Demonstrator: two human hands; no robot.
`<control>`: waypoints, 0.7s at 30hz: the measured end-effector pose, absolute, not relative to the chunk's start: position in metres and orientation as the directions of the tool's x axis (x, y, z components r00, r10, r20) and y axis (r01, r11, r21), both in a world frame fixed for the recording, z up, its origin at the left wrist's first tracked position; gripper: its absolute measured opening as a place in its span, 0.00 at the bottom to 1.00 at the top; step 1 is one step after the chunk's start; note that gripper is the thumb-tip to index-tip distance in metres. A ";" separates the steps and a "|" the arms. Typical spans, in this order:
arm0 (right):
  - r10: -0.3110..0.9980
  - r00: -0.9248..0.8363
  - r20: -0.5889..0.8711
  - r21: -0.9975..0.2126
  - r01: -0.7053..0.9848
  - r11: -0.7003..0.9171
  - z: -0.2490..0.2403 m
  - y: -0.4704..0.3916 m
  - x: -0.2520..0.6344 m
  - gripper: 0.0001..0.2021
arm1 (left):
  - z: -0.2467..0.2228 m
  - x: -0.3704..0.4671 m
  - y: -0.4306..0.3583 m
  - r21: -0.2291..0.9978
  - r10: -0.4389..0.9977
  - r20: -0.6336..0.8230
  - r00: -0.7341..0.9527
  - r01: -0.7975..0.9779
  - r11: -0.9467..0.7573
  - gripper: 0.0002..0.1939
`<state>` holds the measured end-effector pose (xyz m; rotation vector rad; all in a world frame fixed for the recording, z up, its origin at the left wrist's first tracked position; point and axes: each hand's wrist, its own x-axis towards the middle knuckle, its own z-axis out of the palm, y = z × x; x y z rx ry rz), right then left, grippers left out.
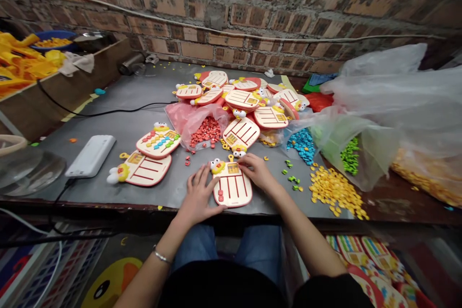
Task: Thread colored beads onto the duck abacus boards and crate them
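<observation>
A cream toy board (236, 190) with a red rim and a duck head lies flat near the table's front edge. Two small red pieces (221, 196) sit low in its leftmost slot. My left hand (198, 196) grips the board's left side, thumb near the bottom edge and fingers up by the duck head. At the upper right corner, the fingers of my right hand (255, 169) are bent and pressed together beside the yellow panel (233, 168); anything between them is hidden. Loose red pieces (205, 131) spill from a pink bag behind the board.
Similar boards (241, 98) are piled at the back. Left stand a board with coloured pieces (158, 143), another board (149, 171) and a white power bank (91, 156). Right are blue pieces (301, 146), yellow pieces (334, 190), green pieces (349, 155) and a clear bag (429, 139).
</observation>
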<state>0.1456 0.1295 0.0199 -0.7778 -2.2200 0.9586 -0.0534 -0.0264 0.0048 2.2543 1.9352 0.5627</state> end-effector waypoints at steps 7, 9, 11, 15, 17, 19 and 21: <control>0.669 -0.638 0.382 -0.466 0.492 0.735 0.011 0.126 0.143 0.06 | 0.007 -0.052 -0.025 0.330 0.978 0.181 0.108 0.930 -0.164 0.38; 0.650 -0.639 0.412 -0.478 0.456 0.751 0.009 0.126 0.147 0.07 | 0.007 -0.051 -0.025 0.325 0.979 0.178 0.098 0.933 -0.153 0.38; 0.643 -0.630 0.435 -0.506 0.420 0.753 0.007 0.125 0.150 0.08 | 0.007 -0.051 -0.025 0.322 0.980 0.177 0.092 0.936 -0.146 0.38; 0.665 -0.595 0.452 -0.506 0.443 0.740 0.003 0.121 0.151 0.08 | 0.006 -0.051 -0.025 0.337 0.980 0.180 0.091 0.930 -0.148 0.38; 0.668 -0.596 0.447 -0.490 0.462 0.739 0.002 0.119 0.150 0.07 | 0.006 -0.051 -0.025 0.346 0.980 0.179 0.087 0.927 -0.146 0.37; 0.673 -0.599 0.434 -0.478 0.480 0.736 0.002 0.118 0.150 0.07 | 0.006 -0.051 -0.025 0.349 0.981 0.176 0.086 0.926 -0.144 0.37; 0.677 -0.604 0.421 -0.451 0.508 0.734 0.004 0.116 0.149 0.07 | 0.006 -0.051 -0.025 0.347 0.982 0.168 0.088 0.927 -0.143 0.37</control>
